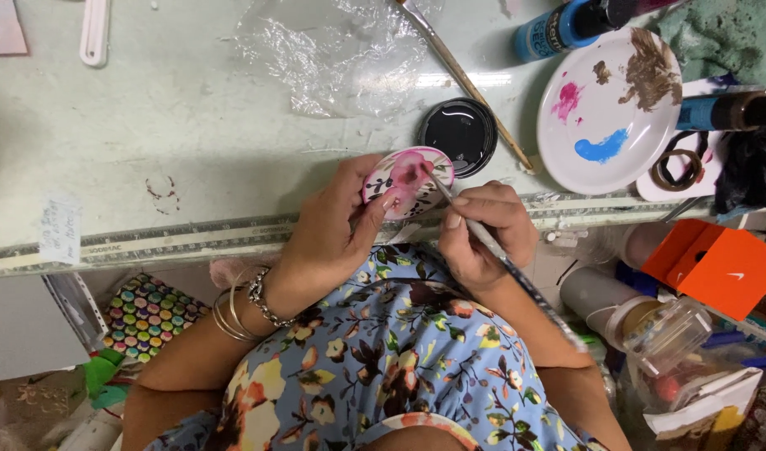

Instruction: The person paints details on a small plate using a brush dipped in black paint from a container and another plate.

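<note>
Single head-worn view, looking steeply down from above the person's own lap, close to both hands at frame centre, table edge (232, 238) crossing the middle, tabletop filling the upper half, floral dress and floor clutter below

Person's in a light-blue top w/ a busy floral print: yellow, cream, orange & dark brown blossoms, green leaves, fabric bunched over the lap near the bottom. Arms bare from approx the elbow down, no sleeves showing. Left wrist carries jewellery: a chunky silver link bracelet closest to the left hand (333, 230), then 3 or so thin metal bangles further up the arm. Right hand (483, 234) & wrist bare, no rings visible; nails short w/ pale polish
</note>
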